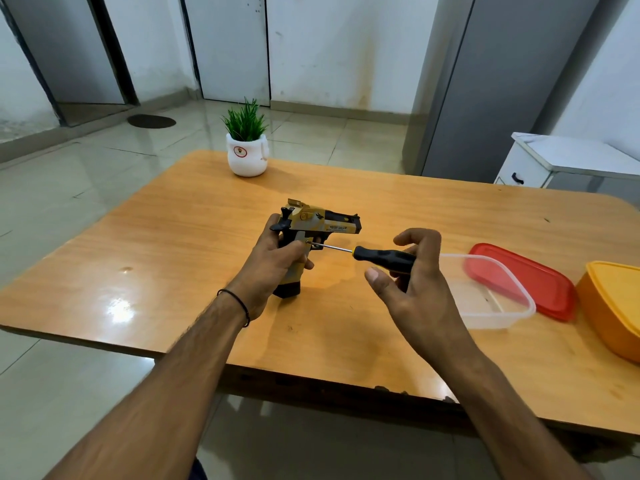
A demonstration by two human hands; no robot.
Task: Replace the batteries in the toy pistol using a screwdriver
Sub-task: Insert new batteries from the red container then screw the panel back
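Observation:
A gold and black toy pistol [322,223] stands upright on the wooden table [180,244], butt down and barrel pointing right. My left hand [273,268] is wrapped around its grip. My right hand [412,282] holds the black handle of a screwdriver [381,255] between fingers and thumb. The thin metal shaft runs left, and its tip rests on a screw at the top of the grip, just below the slide. No batteries are visible.
A clear plastic container [491,299] sits right of my right hand, with its red lid [533,282] beyond it. An orange tub [613,306] stands at the table's right edge. A small potted plant [246,147] stands at the far side.

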